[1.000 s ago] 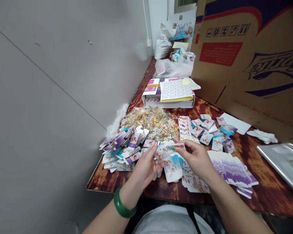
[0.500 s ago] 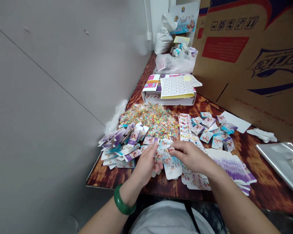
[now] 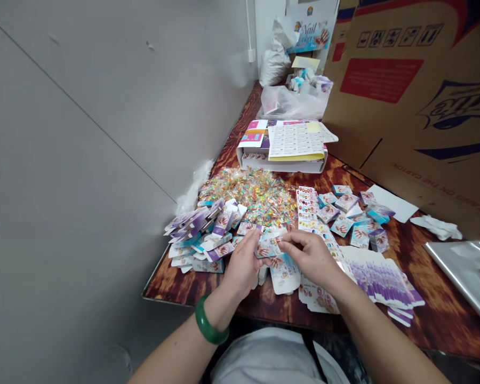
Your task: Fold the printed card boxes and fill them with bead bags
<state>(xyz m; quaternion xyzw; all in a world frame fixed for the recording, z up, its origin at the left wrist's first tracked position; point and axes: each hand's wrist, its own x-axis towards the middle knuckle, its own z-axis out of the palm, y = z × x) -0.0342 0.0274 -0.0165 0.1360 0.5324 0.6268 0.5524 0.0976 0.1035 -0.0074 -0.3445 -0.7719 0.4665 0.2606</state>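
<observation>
Between my two hands is a small blue-and-white printed carton (image 3: 267, 247) with a picture of a hand on it. My left hand (image 3: 243, 262), below a green bangle (image 3: 210, 321), is closed on the carton's left side. My right hand (image 3: 310, 257) pinches its right end with thumb and forefinger. Beneath them lie flat blue-and-white cartons (image 3: 285, 276). A heap of purple and blue flattened cartons (image 3: 200, 234) is just left of my left hand. Right of my right hand are fanned purple cartons (image 3: 378, 280), and sticker sheets (image 3: 306, 208) lie partly under it.
Small clear packets with colourful bits (image 3: 252, 192) are heaped ahead. Finished-looking small boxes (image 3: 346, 202) lie to the right. Farther back are a white box (image 3: 284, 166) with printed sheets, a plastic bag (image 3: 292, 101) and a large brown carton (image 3: 384, 122). A grey wall (image 3: 84, 186) borders the left.
The small carton between my hands now lies more level, and the left fingers have curled beneath it. The whole view has shifted slightly, with the table appearing farther right.
</observation>
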